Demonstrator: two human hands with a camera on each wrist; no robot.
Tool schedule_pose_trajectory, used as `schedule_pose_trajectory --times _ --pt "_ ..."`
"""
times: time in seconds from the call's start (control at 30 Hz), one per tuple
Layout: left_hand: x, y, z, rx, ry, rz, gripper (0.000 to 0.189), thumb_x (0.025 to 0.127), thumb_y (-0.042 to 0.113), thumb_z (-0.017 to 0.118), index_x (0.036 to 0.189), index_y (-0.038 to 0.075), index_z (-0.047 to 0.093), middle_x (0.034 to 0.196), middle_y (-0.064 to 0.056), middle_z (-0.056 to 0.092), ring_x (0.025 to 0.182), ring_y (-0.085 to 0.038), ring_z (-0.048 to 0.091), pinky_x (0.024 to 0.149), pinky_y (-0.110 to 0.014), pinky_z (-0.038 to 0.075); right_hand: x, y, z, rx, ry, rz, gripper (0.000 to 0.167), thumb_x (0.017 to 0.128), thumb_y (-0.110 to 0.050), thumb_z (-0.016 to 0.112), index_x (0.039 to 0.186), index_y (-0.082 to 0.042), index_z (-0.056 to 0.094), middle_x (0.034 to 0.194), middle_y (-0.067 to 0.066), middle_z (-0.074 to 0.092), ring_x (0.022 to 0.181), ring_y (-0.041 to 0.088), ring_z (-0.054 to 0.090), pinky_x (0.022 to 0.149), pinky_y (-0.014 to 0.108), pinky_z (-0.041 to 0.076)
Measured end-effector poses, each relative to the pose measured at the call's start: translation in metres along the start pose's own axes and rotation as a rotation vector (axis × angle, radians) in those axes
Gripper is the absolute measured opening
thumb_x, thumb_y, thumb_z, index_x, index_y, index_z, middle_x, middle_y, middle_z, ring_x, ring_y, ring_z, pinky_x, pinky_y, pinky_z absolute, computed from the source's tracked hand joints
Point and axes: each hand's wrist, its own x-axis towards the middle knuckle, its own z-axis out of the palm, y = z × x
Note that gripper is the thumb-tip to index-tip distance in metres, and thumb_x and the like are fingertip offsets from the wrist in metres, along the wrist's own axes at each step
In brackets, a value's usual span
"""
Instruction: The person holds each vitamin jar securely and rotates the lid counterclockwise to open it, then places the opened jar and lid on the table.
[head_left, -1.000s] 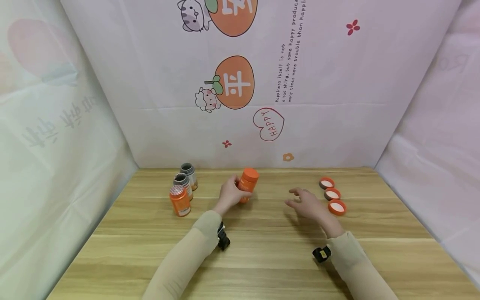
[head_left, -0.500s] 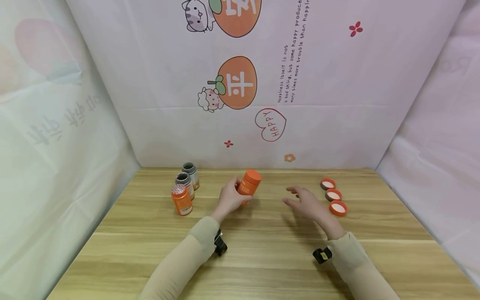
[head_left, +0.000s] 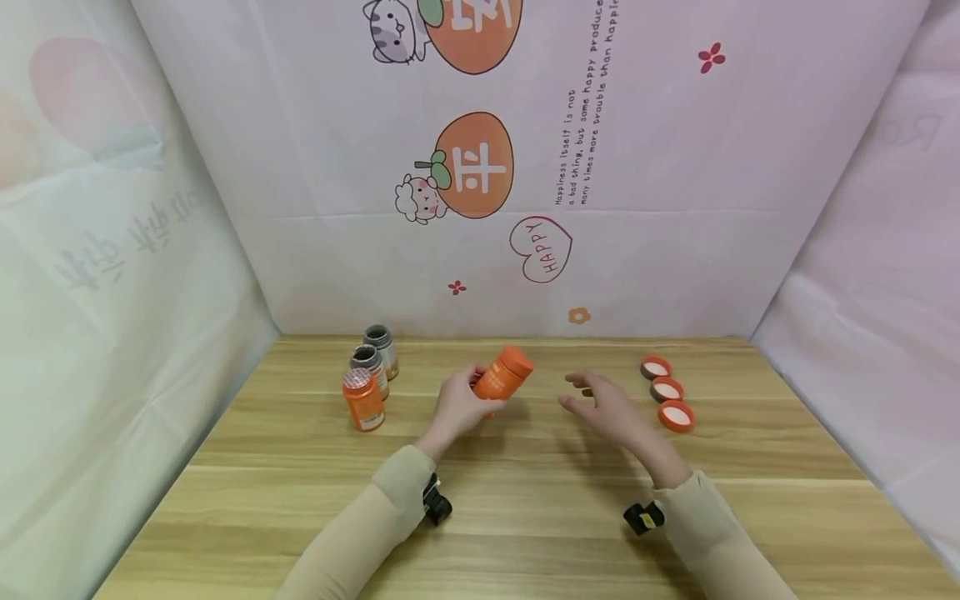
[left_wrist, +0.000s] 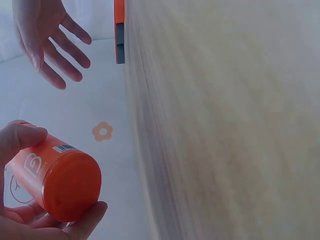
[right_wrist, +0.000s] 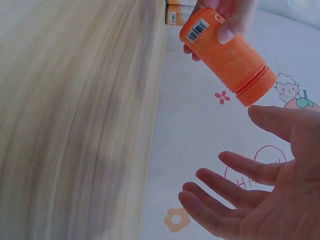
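Observation:
My left hand (head_left: 459, 407) grips an orange bottle (head_left: 501, 377) round its body, thumb on one side and fingers on the other. The bottle is held above the table, tilted so that its orange cap (right_wrist: 257, 87) leans toward the right hand. In the left wrist view the base of the bottle (left_wrist: 72, 187) faces the camera. Holding nothing, my right hand (head_left: 611, 412) hovers to the right of the bottle with its fingers spread and slightly bent. In the right wrist view, the thumb (right_wrist: 272, 117) appears close to the cap; whether they touch I cannot tell.
At the left of the wooden table (head_left: 525, 533) stand an orange bottle with a patterned top (head_left: 363, 402) and two uncapped grey-necked bottles (head_left: 367, 360). Three upturned caps (head_left: 667, 390) lie in a row at the right. A printed white cloth (head_left: 645, 275) walls the back and sides.
The bottle in my left hand has tilted further to the right, its cap coming nearer the right hand. My right hand has shifted slightly left toward it.

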Motion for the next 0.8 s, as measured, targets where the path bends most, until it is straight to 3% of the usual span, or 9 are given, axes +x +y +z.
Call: schedule_pose_trajectory --times 0.53,0.8 --pt "-0.02 0.01 -0.002 0.036 -0.068 0.013 0.046 0.069 0.016 0.082 0.11 0.009 0.062 0.098 -0.005 0.066 0.081 -0.016 0.058 0.07 -0.032 0.049 -0.006 -0.019 0.002 0.101 0.108 -0.061 0.047 0.094 -0.034 0.057 0.131 -0.005 0.051 0.13 0.017 0.056 0.115 0.037 0.055 0.088 0.05 0.05" --pt "-0.027 0.014 -0.001 0.046 -0.096 0.027 0.047 0.066 0.017 0.083 0.107 0.011 0.062 0.099 -0.004 0.065 0.083 -0.015 0.058 0.072 -0.033 0.049 -0.008 -0.028 0.003 0.126 0.119 -0.094 0.046 0.093 -0.038 0.057 0.129 -0.009 0.053 0.126 0.013 0.059 0.113 0.033 0.058 0.085 0.046 0.052"
